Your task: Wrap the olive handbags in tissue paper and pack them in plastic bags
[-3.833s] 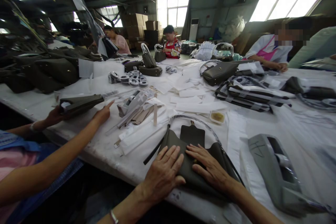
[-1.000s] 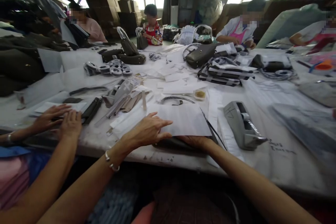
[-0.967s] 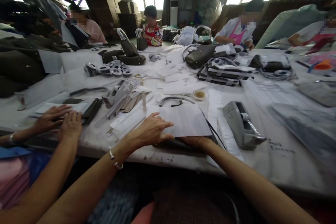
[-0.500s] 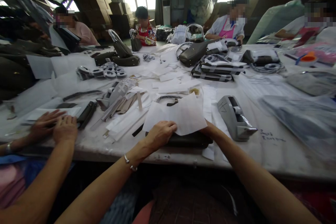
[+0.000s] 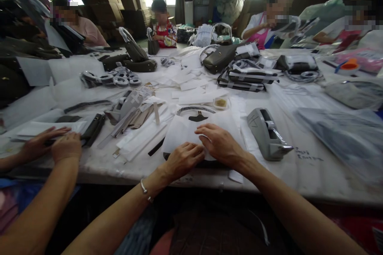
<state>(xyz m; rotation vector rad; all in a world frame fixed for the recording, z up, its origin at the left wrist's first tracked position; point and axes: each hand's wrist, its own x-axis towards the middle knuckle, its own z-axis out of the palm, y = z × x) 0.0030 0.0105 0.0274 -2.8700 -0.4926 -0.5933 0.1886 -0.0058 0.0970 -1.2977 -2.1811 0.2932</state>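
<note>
In front of me a dark handbag (image 5: pixel 214 164) lies flat at the table's near edge, mostly covered by a sheet of white paper (image 5: pixel 179 133). Its wrapped handle (image 5: pixel 196 108) and a dark strap tab (image 5: pixel 198 117) show beyond the paper. My left hand (image 5: pixel 185 160) has its fingers bent together over the paper's near edge, the thumb hidden. Lying across the paper, my right hand (image 5: pixel 221 143) is open, fingers stretched to the left. The fingers of both hands almost meet.
A grey tape dispenser (image 5: pixel 266 135) stands to the right. Paper strips (image 5: pixel 140 139) and another dispenser (image 5: pixel 127 103) lie left. A co-worker's hands (image 5: pixel 64 143) rest on another bag. Wrapped bags (image 5: pixel 245 75) are piled farther back, and several people sit around the table.
My right hand has come from the bag's right side onto the paper. The raised sheet now lies flat over the bag. My left hand has shifted slightly nearer to me.
</note>
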